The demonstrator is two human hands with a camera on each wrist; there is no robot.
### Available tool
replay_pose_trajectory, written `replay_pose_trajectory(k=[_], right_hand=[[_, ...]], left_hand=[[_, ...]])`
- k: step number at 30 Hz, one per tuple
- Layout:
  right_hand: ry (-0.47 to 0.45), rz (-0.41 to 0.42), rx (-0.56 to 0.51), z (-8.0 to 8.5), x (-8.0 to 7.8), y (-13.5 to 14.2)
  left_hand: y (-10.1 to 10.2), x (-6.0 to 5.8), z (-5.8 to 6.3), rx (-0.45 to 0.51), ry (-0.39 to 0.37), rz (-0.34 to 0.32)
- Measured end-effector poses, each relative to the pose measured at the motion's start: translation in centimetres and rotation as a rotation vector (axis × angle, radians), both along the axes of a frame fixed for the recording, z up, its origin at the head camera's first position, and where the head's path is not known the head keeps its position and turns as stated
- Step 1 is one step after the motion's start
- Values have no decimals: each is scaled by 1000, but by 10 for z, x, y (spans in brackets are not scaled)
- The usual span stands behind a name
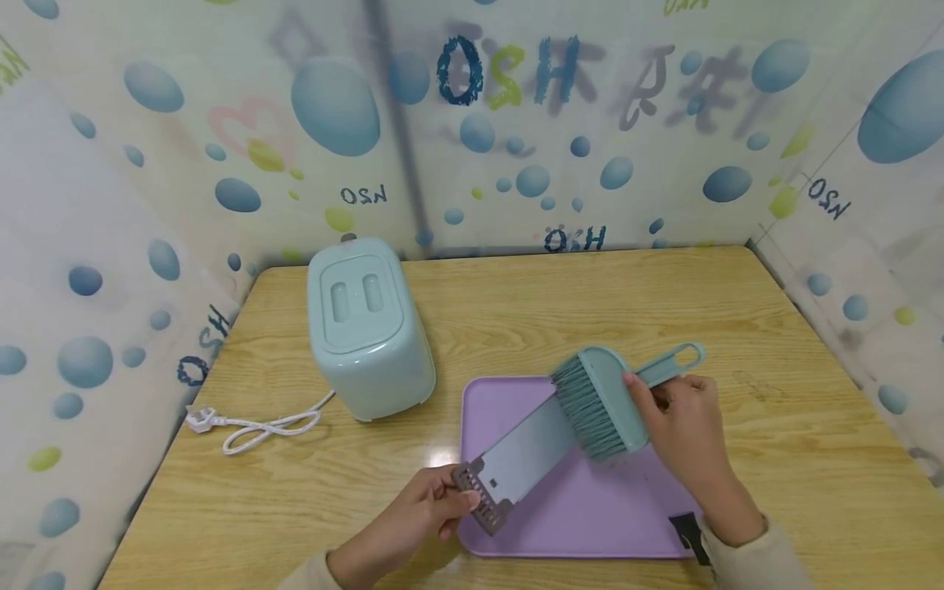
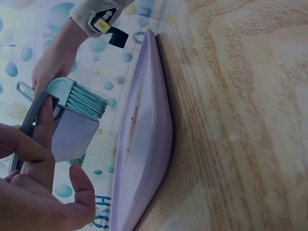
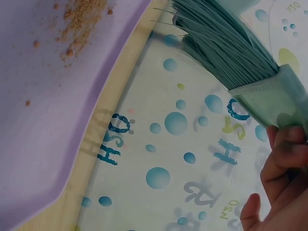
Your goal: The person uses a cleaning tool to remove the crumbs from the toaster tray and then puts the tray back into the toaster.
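while the metal plate (image 1: 527,451) is held above the purple tray (image 1: 590,526), its slotted end (image 1: 492,519) pinched by the left hand (image 1: 431,500) and the brush (image 1: 608,393) at its far end gripped in the closed right hand (image 1: 687,426), strokes are probably best kept short and aimed toward the crumbs (image 3: 85,21) below.

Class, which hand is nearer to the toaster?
Left. The left hand, gripping the grey tray, is on the near side of the toaster; the right hand, holding the brush, is farther, to its right.
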State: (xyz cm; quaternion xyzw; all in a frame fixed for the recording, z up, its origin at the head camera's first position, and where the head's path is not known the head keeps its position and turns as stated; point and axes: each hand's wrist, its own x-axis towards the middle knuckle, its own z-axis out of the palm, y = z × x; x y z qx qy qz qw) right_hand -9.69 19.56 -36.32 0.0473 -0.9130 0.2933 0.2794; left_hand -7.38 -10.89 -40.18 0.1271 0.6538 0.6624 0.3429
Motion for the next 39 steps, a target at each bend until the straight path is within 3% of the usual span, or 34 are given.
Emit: replay_pose_trajectory(k=[10, 17, 22, 31, 39], right_hand=[[33, 13, 33, -1, -1, 3], [86, 45, 60, 0, 0, 10], [70, 53, 65, 0, 2, 14], [22, 41, 15, 3, 5, 12], [54, 43, -28, 5, 6, 8]], left_hand=[[1, 0, 1, 11, 0, 15], [2, -2, 3, -29, -4, 69], [2, -2, 4, -46, -6, 85], [4, -1, 1, -43, -2, 107], [5, 0, 1, -50, -8, 135]])
